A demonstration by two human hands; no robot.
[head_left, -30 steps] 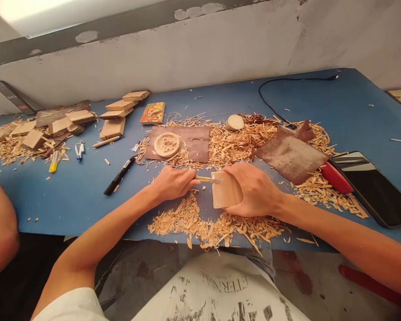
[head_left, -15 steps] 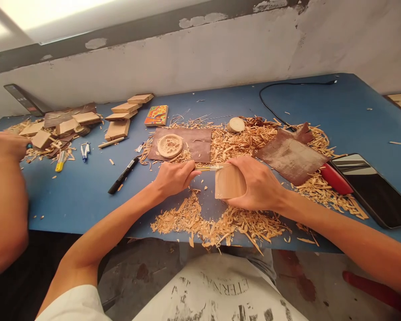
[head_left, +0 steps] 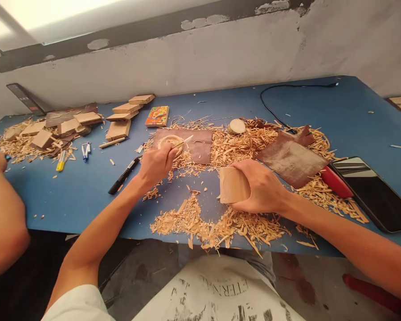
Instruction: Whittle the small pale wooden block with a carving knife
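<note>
My right hand (head_left: 262, 185) is closed round a pale wooden block (head_left: 234, 186) with a rounded side, its flat face toward the left. Between the thumb and fingers of my left hand (head_left: 157, 164) is a slim carving tool (head_left: 183, 141), whose light tip points up and right, apart from the block. My closed fingers hide its lower part. Behind that hand, a round carved wooden dish (head_left: 169, 141) lies on a brown sandpaper sheet (head_left: 202, 147), partly covered. Wood shavings (head_left: 187, 218) are heaped below both hands.
A black marker (head_left: 123, 176) lies left of my left forearm. Several wooden blocks (head_left: 118, 130) and a yellow cutter (head_left: 61, 161) are further left, near another person's arm (head_left: 3, 209). A phone (head_left: 370, 189), a red-handled item (head_left: 336, 182) and a black cable (head_left: 270, 104) are on the right.
My left hand has moved left and back with the carving tool, away from the block's top edge. The block has shifted slightly right and turned. The other person's hand has moved left and down.
</note>
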